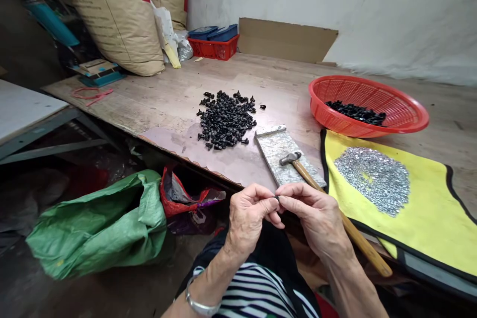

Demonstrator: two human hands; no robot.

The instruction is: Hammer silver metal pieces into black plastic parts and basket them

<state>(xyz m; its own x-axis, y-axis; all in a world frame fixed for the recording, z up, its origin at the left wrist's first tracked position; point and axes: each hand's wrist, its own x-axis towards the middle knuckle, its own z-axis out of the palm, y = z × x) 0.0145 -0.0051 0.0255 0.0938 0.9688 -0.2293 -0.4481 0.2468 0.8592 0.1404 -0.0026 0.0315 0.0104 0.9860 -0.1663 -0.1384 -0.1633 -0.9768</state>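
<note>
At the edge of the table [156, 104], one small dark piece [277, 198] pinched between my hands

Looking down from my head, I see my left hand [248, 216] and right hand [315, 216] raised together just off the table edge, both curled and closed in on the piece. It sits between my fingertips [282, 194], right where the two hands meet, and it's so small and so covered by them that I can't make out its long axis or exactly what it is. Neither hand is nearer to it, as both are gripping it. Just beyond my right hand, a hammer [309, 179] rests on a flat slab [274, 146], its wooden handle running down past that hand. Straight ahead on the table lies a heap of black pieces [226, 120]. Off to my right, a red basket [406, 121] holds more black pieces [356, 112], and a yellow mat [421, 218] carries a patch of silvery bits [372, 180]. A green sack [108, 223] slumps on the floor to my left.
</note>
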